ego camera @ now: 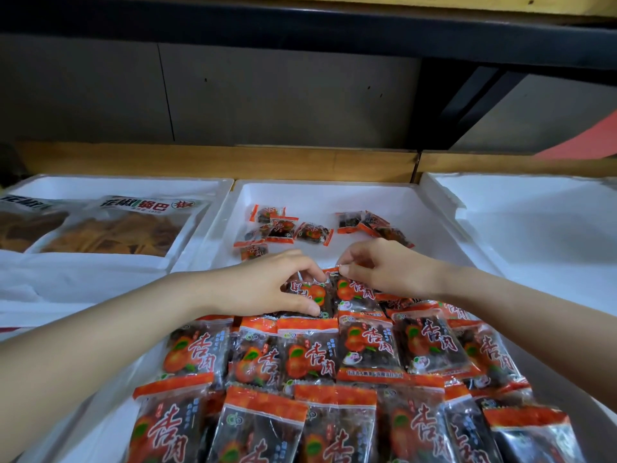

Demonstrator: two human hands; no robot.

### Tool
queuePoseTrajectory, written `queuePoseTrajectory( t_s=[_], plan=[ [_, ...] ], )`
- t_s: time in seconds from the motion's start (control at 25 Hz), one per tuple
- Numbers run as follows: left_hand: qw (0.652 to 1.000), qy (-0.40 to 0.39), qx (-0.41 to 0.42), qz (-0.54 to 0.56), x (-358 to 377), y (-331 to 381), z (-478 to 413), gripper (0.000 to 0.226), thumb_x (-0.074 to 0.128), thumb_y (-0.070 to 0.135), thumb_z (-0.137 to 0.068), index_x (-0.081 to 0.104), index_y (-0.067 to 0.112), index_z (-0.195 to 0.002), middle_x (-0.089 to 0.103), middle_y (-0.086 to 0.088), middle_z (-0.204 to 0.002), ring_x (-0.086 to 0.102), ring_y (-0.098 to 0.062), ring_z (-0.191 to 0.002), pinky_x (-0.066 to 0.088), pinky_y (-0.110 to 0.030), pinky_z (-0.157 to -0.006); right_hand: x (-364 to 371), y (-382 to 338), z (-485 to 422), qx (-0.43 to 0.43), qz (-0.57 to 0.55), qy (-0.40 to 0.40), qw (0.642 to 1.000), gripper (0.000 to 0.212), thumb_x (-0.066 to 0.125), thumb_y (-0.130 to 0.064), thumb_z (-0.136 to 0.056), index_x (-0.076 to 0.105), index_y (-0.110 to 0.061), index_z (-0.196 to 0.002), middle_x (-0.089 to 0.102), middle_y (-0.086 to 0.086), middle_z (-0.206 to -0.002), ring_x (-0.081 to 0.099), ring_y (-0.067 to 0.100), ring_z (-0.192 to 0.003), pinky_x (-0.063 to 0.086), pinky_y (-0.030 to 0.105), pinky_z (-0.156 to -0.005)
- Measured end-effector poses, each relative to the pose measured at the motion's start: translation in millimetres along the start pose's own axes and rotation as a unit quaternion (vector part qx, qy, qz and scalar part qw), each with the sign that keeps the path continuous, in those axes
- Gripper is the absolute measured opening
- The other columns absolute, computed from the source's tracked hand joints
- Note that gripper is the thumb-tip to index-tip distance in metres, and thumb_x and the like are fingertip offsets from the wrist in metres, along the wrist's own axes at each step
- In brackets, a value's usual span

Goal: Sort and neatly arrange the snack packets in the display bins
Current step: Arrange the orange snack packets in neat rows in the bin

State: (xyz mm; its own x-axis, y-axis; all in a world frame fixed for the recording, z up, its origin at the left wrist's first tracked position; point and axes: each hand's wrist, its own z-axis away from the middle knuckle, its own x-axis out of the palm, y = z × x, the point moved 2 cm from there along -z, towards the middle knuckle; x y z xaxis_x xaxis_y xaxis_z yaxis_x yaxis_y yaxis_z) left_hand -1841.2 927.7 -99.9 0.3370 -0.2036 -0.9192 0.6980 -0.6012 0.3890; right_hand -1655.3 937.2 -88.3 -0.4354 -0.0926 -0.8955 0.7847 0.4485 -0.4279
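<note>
Left of the middle foam bin [334, 195]: rice-crust bags [127, 228], kept apart by kind.
Left hand [267, 282]: grips an apricot packet [309, 295] mid-bin, likely squaring it onto the neat rows [367, 352].
Right hand [384, 265]: pinches the neighbouring packet [354, 290] by its top seal.
Bin's far end: loose packets [374, 225], unsorted.

Three white bins [334, 197], two chip bags [133, 232]

Dim upper background, bright white bins [334, 195], wrapper glare, wide-angle edge bending.
</note>
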Motion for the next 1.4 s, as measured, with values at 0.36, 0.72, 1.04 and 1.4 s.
queuePoseTrajectory(
  t_s=[0.36,0.72,1.04,1.4],
  plan=[
    [0.999,0.044,-0.025,0.003,-26,-25,-34,0.04,0.049,0.034,-0.096,0.045,0.025,-0.135,0.046,0.016,-0.128,0.044,0.004,-0.115,0.034,-0.012,-0.097,-39,53,-34,0.049,0.049,0.136,0.988,0.039,0.053,-0.027,-0.094,0.048,-0.012,-0.13,0.054,0.004,-0.127,0.051,0.02,-0.116,0.037,0.021,-0.089],
    [0.992,-0.005,-0.112,-0.059,-19,-100,-140,0.054,0.033,0.038,-0.102,0.018,0.024,-0.152,0.016,0.003,-0.16,0.019,-0.016,-0.145,0.016,-0.031,-0.119,-20,127,-90,0.174,0.066,0.034,0.982,0.034,0.046,-0.023,-0.098,0.047,-0.013,-0.13,0.051,0.012,-0.132,0.051,0.026,-0.113,0.036,0.025,-0.077],
    [0.988,-0.019,-0.111,-0.109,-13,-88,-157,0.044,0.056,0.028,-0.095,0.047,0.006,-0.132,0.056,-0.012,-0.126,0.053,-0.024,-0.106,0.039,-0.026,-0.077,-25,121,-90,0.164,0.069,0.017,0.984,0.063,0.08,-0.027,-0.071,0.049,-0.007,-0.122,0.059,0.009,-0.115,0.055,0.026,-0.107,0.044,0.029,-0.079],
    [0.985,0.12,-0.125,-0.002,-20,-31,-120,0.024,0.066,0.018,-0.089,0.055,0.012,-0.11,0.064,-0.008,-0.103,0.061,-0.017,-0.078,0.042,-0.022,-0.056,-55,86,-42,0.061,-0.101,0.309,0.944,0.018,0.08,-0.016,-0.071,0.066,-0.02,-0.082,0.062,-0.01,-0.079,0.058,0.006,-0.075,0.042,0.003,-0.06]
  ],
)
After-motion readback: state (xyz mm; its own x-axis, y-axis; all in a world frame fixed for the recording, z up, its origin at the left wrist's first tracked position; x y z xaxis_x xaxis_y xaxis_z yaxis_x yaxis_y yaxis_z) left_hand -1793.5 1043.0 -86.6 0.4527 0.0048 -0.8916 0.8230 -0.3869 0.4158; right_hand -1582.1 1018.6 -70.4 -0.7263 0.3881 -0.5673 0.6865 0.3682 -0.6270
